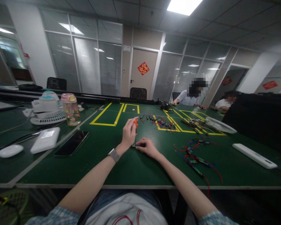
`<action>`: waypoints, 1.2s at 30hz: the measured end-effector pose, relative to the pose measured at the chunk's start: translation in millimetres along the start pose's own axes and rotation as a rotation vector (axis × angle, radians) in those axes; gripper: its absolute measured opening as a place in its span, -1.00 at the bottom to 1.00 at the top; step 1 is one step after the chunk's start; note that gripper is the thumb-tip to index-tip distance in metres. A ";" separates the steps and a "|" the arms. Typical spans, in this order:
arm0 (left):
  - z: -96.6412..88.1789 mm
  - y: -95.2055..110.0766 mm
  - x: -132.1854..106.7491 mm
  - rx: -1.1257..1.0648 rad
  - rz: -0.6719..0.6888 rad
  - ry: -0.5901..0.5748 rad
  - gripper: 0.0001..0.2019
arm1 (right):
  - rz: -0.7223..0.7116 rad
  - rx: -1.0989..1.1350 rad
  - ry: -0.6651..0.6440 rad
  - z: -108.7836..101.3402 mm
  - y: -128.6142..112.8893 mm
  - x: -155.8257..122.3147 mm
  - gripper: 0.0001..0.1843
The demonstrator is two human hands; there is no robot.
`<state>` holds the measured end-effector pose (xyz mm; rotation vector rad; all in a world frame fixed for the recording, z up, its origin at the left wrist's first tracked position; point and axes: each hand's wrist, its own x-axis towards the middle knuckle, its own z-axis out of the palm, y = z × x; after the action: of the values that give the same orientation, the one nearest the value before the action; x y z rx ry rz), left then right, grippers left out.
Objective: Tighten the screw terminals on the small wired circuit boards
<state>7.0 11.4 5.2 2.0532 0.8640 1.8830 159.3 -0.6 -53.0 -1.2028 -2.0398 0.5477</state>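
My left hand (129, 132), with a watch on its wrist, is closed around an upright orange-handled screwdriver (136, 124). Its thin shaft points down at a small green circuit board (134, 146) on the table. The fingers of my right hand (149, 148) pinch the board's right end, or a wire on it, low against the table. My hands hide much of the board, and whether the tip touches it I cannot tell. Beyond my hands lies a pile of small boards with red and blue wires (162, 123). More wired boards (194, 156) lie loose at my right.
On the green table (93, 168) are a phone (71, 143), a white power bank (46, 140), a bottle (70, 109), a fan (48, 107), and a white power strip (254, 155). Yellow tape (103, 124) marks rectangles. Two people sit across at the right.
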 end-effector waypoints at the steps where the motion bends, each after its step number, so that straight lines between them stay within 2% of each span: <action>1: 0.0 0.6 0.3 0.002 0.005 -0.001 -0.68 | -0.004 -0.001 -0.001 -0.1 0.2 0.0 -0.82; 13: 1.7 3.1 1.1 0.010 0.038 -0.010 -0.72 | -0.025 -0.014 -0.001 1.6 5.2 0.8 -0.82; 24: 1.6 4.6 2.0 0.084 0.044 0.053 -0.84 | -0.024 -0.010 -0.004 1.3 6.6 0.5 -0.83; 30: -0.4 4.0 1.8 0.051 0.027 0.013 -0.73 | -0.024 -0.012 -0.003 1.4 7.3 0.5 -0.82; 36: -0.1 4.6 2.0 0.039 0.023 0.007 -0.72 | -0.036 -0.018 -0.009 0.7 5.9 0.4 -0.82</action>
<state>8.1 8.7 9.4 2.0888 0.8902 1.9011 162.1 2.6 -57.2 -1.1745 -2.0736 0.5191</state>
